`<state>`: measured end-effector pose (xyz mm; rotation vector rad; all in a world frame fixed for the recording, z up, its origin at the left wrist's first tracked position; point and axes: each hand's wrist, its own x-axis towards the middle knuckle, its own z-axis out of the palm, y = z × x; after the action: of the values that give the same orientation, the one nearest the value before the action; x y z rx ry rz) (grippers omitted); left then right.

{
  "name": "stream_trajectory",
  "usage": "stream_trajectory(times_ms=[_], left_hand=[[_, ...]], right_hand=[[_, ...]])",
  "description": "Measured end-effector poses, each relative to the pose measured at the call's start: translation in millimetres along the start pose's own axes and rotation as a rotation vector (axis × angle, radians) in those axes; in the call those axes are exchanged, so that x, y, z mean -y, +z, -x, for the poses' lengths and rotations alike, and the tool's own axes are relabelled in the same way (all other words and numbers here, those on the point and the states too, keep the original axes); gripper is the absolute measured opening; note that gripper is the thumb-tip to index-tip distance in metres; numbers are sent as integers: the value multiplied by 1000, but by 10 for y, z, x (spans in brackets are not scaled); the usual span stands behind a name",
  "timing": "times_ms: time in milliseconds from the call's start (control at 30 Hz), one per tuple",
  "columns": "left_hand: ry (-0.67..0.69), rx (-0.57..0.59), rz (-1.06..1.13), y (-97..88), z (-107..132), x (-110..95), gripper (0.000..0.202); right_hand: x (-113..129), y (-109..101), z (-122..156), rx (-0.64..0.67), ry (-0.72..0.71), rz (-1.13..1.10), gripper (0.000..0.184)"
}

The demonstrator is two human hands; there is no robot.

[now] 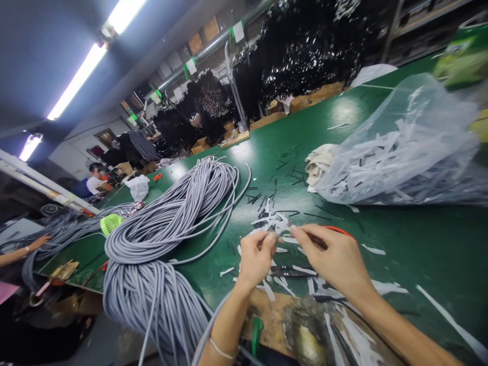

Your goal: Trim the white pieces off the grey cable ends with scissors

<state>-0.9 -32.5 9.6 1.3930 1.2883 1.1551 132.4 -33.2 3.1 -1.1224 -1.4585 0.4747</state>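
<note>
My left hand (257, 256) is closed in a pinch at the middle of the green table. A grey cable (209, 330) runs up behind my left forearm towards this hand, and its end appears to be between the fingers. My right hand (333, 254) pinches thumb to finger just to the right, close to the left fingertips. What it grips is too small to make out. Beyond the fingertips lies a heap of white paper-like strips (272, 219). Under the hands are more strips and a dark tool (292, 272), partly hidden. A red handle (337, 230) shows behind my right hand.
Large coils of grey cable (171, 223) lie left, hanging over the table edge. A clear plastic bag (400, 152) of white scraps stands right, beside a beige cloth (320, 165). A worn board (274, 310) lies at the near edge. A co-worker's arm (26, 250) reaches over cables at far left.
</note>
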Motion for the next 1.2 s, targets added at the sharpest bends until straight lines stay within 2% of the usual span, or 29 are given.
stream_trajectory(times_ms=[100, 233, 300, 367, 500, 567, 633, 700, 733, 800, 867, 933, 1000, 1033, 1100, 1200], left_hand=[[-82, 113, 151, -13, 20, -33, 56], [-168, 224, 283, -15, 39, -65, 59], [-200, 268, 302, -11, 44, -76, 60], [-197, 285, 277, -1, 51, -81, 60], [-45, 183, 142, 46, 81, -74, 57], [24, 119, 110, 81, 98, -59, 54], [9, 80, 145, 117, 106, -34, 52], [-76, 81, 212, 145, 96, -5, 53], [-115, 79, 233, 152, 82, 8, 52], [-137, 31, 222, 147, 39, 27, 49], [-95, -76, 166, 116, -6, 31, 44], [-34, -184, 109, 72, -29, 22, 35], [39, -268, 42, 34, -19, 10, 26], [85, -305, -8, 20, -2, 5, 23], [185, -361, -130, 5, 40, 2, 16], [336, -392, -299, 3, 98, 17, 14]], right_hand=[[-54, 16, -50, 148, 189, -252, 32], [-4, 25, -75, 331, 292, -561, 41], [35, 18, -81, 369, 321, -639, 40], [50, 15, -86, 333, 357, -662, 38], [-8, 35, -79, 180, 406, -597, 37], [-45, 51, -59, 105, 359, -537, 35], [-51, 63, -26, -9, 211, -419, 29], [-13, 70, 16, -117, -16, -265, 17], [20, 72, 38, -129, -138, -209, 12], [93, 78, 77, -44, -352, -180, 13], [138, 80, 103, 65, -451, -222, 17], [131, 77, 109, 17, -366, -228, 12], [84, 68, 96, -131, -177, -190, 8], [58, 64, 86, -174, -95, -168, 14], [21, 60, 66, -158, -5, -143, 25], [14, 70, 48, -33, 54, -128, 32]])
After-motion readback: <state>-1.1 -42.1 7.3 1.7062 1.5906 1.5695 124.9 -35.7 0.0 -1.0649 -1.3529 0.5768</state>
